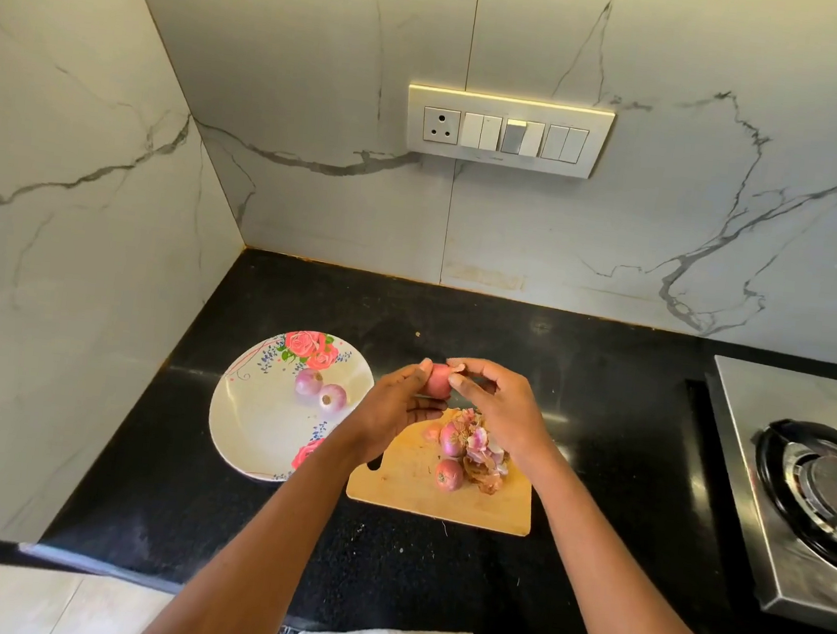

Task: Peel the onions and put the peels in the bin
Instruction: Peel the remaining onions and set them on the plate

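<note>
Centre frame: two peeled onions (pixel 321 389) on floral plate (pixel 250 428); both hands (pixel 448 402) gripping small pink onion (pixel 438 381) above wooden board (pixel 404 485).

Wooden board (pixel 439 494), glossy black counter (pixel 278 550)

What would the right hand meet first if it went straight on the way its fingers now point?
The right hand points left, its fingers already at the onion gripped by the left hand. So the onion comes first, then probably the left hand's fingers; depth is unclear.
</note>
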The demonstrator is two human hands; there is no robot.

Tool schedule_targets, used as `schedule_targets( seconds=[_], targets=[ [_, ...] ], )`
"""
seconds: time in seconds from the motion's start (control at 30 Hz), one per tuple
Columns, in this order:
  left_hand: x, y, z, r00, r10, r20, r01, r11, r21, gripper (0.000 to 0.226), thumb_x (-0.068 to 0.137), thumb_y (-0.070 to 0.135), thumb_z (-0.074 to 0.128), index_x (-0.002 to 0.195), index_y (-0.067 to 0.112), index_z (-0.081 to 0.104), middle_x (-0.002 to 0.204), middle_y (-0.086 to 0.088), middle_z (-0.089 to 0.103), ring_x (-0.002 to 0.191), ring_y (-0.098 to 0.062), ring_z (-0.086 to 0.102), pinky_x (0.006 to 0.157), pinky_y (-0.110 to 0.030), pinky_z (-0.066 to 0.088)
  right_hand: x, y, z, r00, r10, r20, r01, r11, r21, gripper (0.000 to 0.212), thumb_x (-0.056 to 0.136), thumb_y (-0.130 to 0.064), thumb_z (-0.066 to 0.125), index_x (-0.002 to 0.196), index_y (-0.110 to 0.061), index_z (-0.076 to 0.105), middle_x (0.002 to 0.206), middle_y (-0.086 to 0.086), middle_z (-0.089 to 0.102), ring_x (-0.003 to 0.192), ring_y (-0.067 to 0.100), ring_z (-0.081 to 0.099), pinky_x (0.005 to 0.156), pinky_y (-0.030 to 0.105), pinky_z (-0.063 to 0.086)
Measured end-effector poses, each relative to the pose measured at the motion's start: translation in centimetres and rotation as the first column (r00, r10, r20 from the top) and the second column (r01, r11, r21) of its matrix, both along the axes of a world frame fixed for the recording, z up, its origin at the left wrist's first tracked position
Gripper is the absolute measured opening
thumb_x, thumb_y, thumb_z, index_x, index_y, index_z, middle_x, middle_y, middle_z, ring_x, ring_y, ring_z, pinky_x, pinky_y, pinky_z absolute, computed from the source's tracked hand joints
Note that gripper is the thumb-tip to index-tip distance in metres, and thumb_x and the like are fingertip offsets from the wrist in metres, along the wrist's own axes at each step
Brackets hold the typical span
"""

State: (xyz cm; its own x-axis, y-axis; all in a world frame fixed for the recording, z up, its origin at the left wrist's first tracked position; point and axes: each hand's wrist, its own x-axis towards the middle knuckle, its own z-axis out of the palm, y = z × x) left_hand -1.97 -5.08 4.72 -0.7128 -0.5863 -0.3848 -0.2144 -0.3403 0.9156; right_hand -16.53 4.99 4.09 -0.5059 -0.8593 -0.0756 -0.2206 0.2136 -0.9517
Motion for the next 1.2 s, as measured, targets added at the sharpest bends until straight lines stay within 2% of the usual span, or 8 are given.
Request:
schedule_targets(
  seconds=[0.13, 0.27, 0.43, 0.6, 0.7, 0.87, 1.03, 1.2],
  targets=[
    [-0.3, 0.1, 0.4, 1.000, -0.007, 0.022, 0.005, 0.997, 0.071, 0.041, 0.109, 0.042, 0.034, 0.117, 0.016, 0.065, 0.117, -0.011, 0.067, 0.105, -0.023, 0.066, 0.091, -0.027, 0.056, -0.1, 0.0, 0.0, 0.999, -0.033, -0.033, 0.033, 0.999, -0.019, 0.016, 0.089, -0.033, 0.076, 0.105, -0.031, 0.077, 0.102, -0.017, 0.074, 0.103, 0.000, 0.065, 0.085, 0.015, 0.051],
    [-0.9, 0.4, 0.3, 0.999, -0.034, -0.026, 0.034, 0.999, 0.007, 0.036, 0.106, 0.037, 0.045, 0.134, 0.016, 0.058, 0.130, -0.010, 0.062, 0.114, -0.024, 0.064, 0.087, -0.024, 0.057, -0.1, 0.0, -0.2, 0.981, -0.138, -0.136, 0.131, 0.990, -0.059, 0.009, 0.091, -0.034, 0.074, 0.095, -0.026, 0.077, 0.089, -0.016, 0.073, 0.090, -0.002, 0.065, 0.074, 0.009, 0.049],
    [-1.4, 0.5, 0.4, 0.997, 0.012, -0.070, -0.011, 1.000, 0.014, 0.029, 0.105, 0.035, 0.047, 0.126, 0.016, 0.052, 0.123, -0.011, 0.061, 0.099, -0.020, 0.068, 0.080, -0.022, 0.056, -0.3, -0.6, 0.1, 0.946, -0.210, -0.246, 0.203, 0.978, -0.053, 0.014, 0.097, -0.038, 0.065, 0.099, -0.025, 0.072, 0.089, -0.015, 0.069, 0.085, 0.001, 0.064, 0.068, 0.008, 0.045],
    [-1.4, 0.3, 0.3, 0.998, 0.024, -0.055, -0.020, 0.998, 0.063, 0.033, 0.105, 0.038, 0.045, 0.125, 0.014, 0.055, 0.124, -0.014, 0.061, 0.101, -0.022, 0.066, 0.080, -0.023, 0.056, 0.3, -0.3, -0.4, 0.965, -0.207, -0.160, 0.199, 0.978, -0.062, 0.023, 0.099, -0.038, 0.062, 0.110, -0.020, 0.072, 0.100, -0.009, 0.071, 0.096, 0.005, 0.065, 0.077, 0.015, 0.050],
    [-1.5, 0.0, 0.4, 0.998, 0.058, -0.039, -0.056, 0.997, 0.044, 0.036, 0.105, 0.039, 0.045, 0.126, 0.014, 0.059, 0.124, -0.013, 0.064, 0.107, -0.025, 0.066, 0.084, -0.024, 0.057, 0.1, -0.2, -0.1, 0.989, -0.122, -0.081, 0.118, 0.992, -0.053, 0.021, 0.097, -0.039, 0.066, 0.114, -0.028, 0.071, 0.105, -0.016, 0.070, 0.102, 0.003, 0.064, 0.083, 0.016, 0.051],
    [-1.2, -0.1, 0.7, 0.999, 0.000, -0.034, -0.001, 0.999, -0.037, 0.025, 0.101, 0.031, 0.057, 0.123, 0.019, 0.063, 0.121, -0.006, 0.067, 0.112, -0.024, 0.067, 0.085, -0.023, 0.057, -0.2, -0.6, 0.2, 0.995, -0.101, 0.001, 0.101, 0.992, -0.070, 0.009, 0.093, -0.029, 0.073, 0.102, -0.029, 0.077, 0.096, -0.013, 0.074, 0.098, 0.006, 0.067, 0.085, 0.023, 0.056],
    [-1.2, 0.3, 0.3, 0.999, 0.048, -0.025, -0.050, 0.994, -0.098, 0.043, 0.087, 0.039, 0.068, 0.123, 0.019, 0.055, 0.123, -0.007, 0.066, 0.108, -0.022, 0.068, 0.093, -0.030, 0.058, 0.1, -0.7, 0.5, 0.976, -0.139, -0.166, 0.126, 0.988, -0.086, 0.006, 0.095, -0.027, 0.070, 0.097, -0.023, 0.074, 0.095, -0.012, 0.072, 0.091, 0.003, 0.065, 0.076, 0.011, 0.050],
    [-1.2, 0.4, 0.0, 1.000, -0.001, -0.017, -0.001, 0.991, -0.137, 0.029, 0.098, 0.034, 0.059, 0.122, 0.018, 0.057, 0.119, -0.010, 0.067, 0.098, -0.021, 0.068, 0.081, -0.024, 0.057, 0.4, -0.5, 0.3, 0.956, -0.144, -0.257, 0.133, 0.989, -0.059, 0.016, 0.101, -0.033, 0.059, 0.105, -0.021, 0.069, 0.097, -0.008, 0.068, 0.089, 0.003, 0.062, 0.071, 0.005, 0.045]
  ],
)
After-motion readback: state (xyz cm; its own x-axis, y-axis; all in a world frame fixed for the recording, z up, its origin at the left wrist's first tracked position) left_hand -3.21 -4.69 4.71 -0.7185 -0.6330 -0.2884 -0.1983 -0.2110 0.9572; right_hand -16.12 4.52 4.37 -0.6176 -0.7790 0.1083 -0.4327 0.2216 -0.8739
